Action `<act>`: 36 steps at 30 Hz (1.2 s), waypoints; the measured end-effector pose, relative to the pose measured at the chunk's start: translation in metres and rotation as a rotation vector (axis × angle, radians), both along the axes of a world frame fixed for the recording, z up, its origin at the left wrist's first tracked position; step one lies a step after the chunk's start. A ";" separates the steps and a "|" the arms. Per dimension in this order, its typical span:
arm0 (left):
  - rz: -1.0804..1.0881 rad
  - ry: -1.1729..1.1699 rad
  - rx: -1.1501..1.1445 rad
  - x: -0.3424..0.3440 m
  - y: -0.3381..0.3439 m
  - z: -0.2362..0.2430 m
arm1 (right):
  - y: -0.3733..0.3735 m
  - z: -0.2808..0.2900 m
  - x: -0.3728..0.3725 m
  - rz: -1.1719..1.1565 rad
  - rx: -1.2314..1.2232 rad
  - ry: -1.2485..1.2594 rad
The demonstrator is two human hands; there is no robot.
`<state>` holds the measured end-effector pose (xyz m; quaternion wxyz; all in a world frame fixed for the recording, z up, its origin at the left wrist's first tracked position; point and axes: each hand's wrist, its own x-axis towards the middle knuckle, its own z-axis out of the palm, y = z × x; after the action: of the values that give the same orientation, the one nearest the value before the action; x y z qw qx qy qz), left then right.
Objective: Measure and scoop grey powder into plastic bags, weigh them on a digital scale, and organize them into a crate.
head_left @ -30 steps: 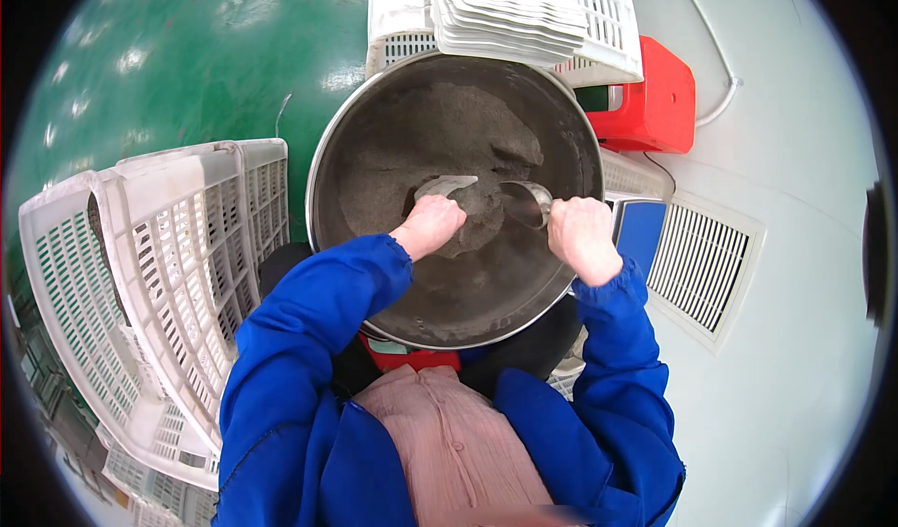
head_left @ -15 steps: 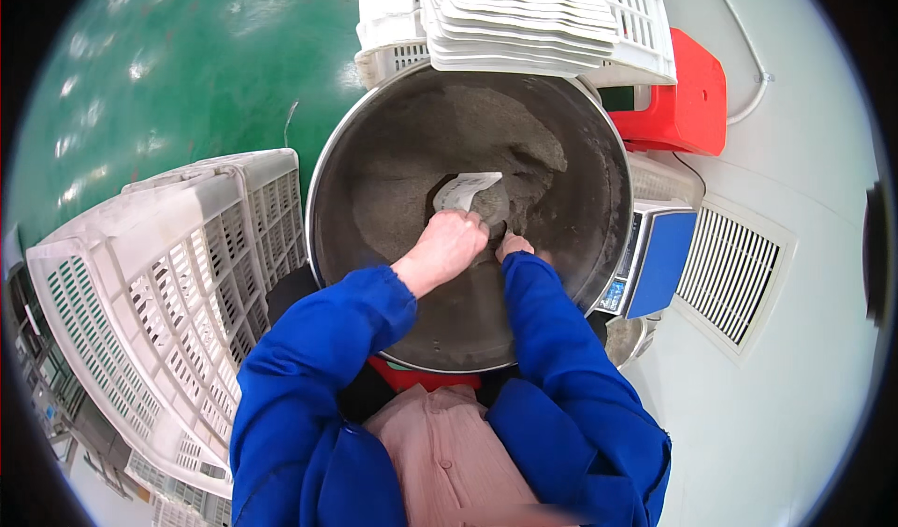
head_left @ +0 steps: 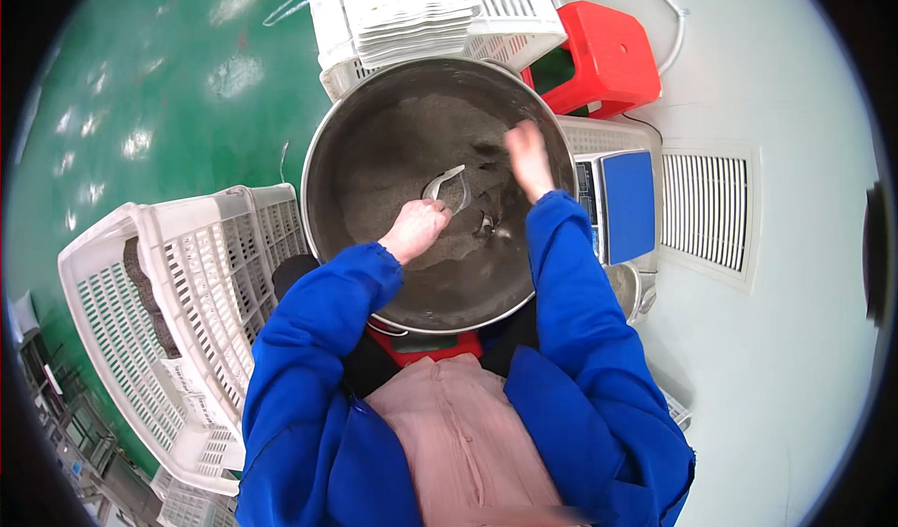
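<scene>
A large round metal tub stands in front of me, partly filled with a grey-brown grainy material. My left hand is closed on the near edge of a small white and clear pouch, which gapes at the top over the material. Smeared by motion, my right hand is above the tub's right side, apart from the pouch; its fingers cannot be made out. Beside the pouch, a shiny metal piece, perhaps a scoop, lies half sunk in the material.
Stacked flat white pouches lie on a white crate behind the tub. A red stool stands at the back right. A scale with a blue top is right of the tub; a tall white slatted crate is at left.
My right hand has left the pouch and moved up and right, blurred. The left hand keeps hold of the pouch. The metal piece now shows in the material. The view has shifted.
</scene>
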<state>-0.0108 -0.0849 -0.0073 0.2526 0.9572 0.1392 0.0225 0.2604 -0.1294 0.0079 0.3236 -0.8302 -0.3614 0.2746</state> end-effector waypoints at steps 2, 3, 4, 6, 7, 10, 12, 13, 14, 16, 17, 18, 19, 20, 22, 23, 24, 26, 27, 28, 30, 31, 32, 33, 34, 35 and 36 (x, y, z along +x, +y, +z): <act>0.014 -0.136 0.009 -0.007 -0.010 0.010 | -0.028 0.017 -0.042 0.145 -0.017 0.245; 0.018 -0.169 -0.011 -0.017 -0.015 0.013 | -0.032 0.040 -0.047 0.276 -0.087 0.397; 0.011 -0.179 0.011 -0.020 -0.017 0.023 | -0.036 0.067 -0.042 0.412 -0.158 0.526; -0.034 -0.113 0.021 -0.021 -0.025 0.045 | -0.061 0.084 -0.012 0.148 0.054 -0.292; -0.036 -0.114 0.047 -0.027 -0.027 0.053 | -0.064 0.108 -0.017 0.261 0.039 -0.270; -0.069 -0.121 0.066 -0.040 -0.042 0.078 | -0.081 0.141 -0.050 0.625 0.222 -0.312; -0.097 -0.189 0.093 -0.050 -0.049 0.093 | -0.094 0.156 -0.089 0.784 0.327 -0.417; -0.108 -0.194 0.110 -0.053 -0.053 0.104 | -0.101 0.156 -0.097 0.833 0.334 -0.486; -0.146 -0.203 0.114 -0.057 -0.058 0.114 | -0.108 0.156 -0.104 0.882 0.339 -0.555; -0.192 -0.212 0.130 -0.065 -0.064 0.132 | -0.120 0.157 -0.110 0.884 0.412 -0.670; -0.225 -0.263 0.136 -0.068 -0.067 0.142 | -0.126 0.156 -0.111 0.865 0.318 -0.681; -0.261 -0.314 0.141 -0.070 -0.071 0.150 | -0.133 0.155 -0.112 0.843 0.222 -0.689; -0.265 -0.312 0.152 -0.073 -0.074 0.153 | -0.136 0.161 -0.122 0.846 0.392 -0.686; -0.274 -0.308 0.153 -0.074 -0.077 0.155 | -0.144 0.167 -0.133 0.901 0.389 -0.708; -0.293 -0.304 0.161 -0.077 -0.084 0.161 | -0.156 0.181 -0.144 0.949 0.335 -0.762; -0.217 -0.423 0.203 -0.074 -0.089 0.164 | -0.162 0.185 -0.136 0.893 0.257 -0.799; -0.140 -0.544 0.240 -0.070 -0.095 0.167 | -0.168 0.190 -0.122 0.834 0.176 -0.833; -0.117 -0.559 0.245 -0.069 -0.105 0.181 | -0.186 0.206 -0.104 0.778 0.158 -0.715; -0.007 -0.627 0.235 -0.064 -0.112 0.188 | -0.198 0.214 -0.092 0.741 0.124 -0.741; 0.111 -0.687 0.223 -0.066 -0.119 0.193 | -0.209 0.225 -0.085 0.711 0.094 -0.760; 0.162 -0.683 0.204 -0.071 -0.119 0.163 | -0.224 0.244 -0.063 0.569 0.029 -0.747; 0.281 -0.593 0.089 -0.078 -0.118 0.137 | -0.229 0.254 -0.053 0.482 0.022 -0.758; 0.397 -0.497 -0.026 -0.085 -0.119 0.113 | -0.233 0.262 -0.043 0.394 0.014 -0.767; 0.460 -0.379 -0.097 -0.095 -0.120 0.090 | -0.237 0.266 -0.031 0.332 0.017 -0.745; 0.509 -0.263 -0.168 -0.100 -0.123 0.069 | -0.245 0.272 -0.017 0.258 0.019 -0.727; 0.535 -0.159 -0.192 -0.107 -0.123 0.049 | -0.249 0.277 -0.007 0.174 -0.008 -0.690; 0.547 -0.111 -0.227 -0.112 -0.129 0.038 | -0.255 0.277 0.005 0.107 -0.003 -0.676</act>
<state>-0.1227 -0.2137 0.0311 0.3499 0.8471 0.3795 0.1262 0.2658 -0.3846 0.2852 0.1695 -0.8545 -0.4910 0.0009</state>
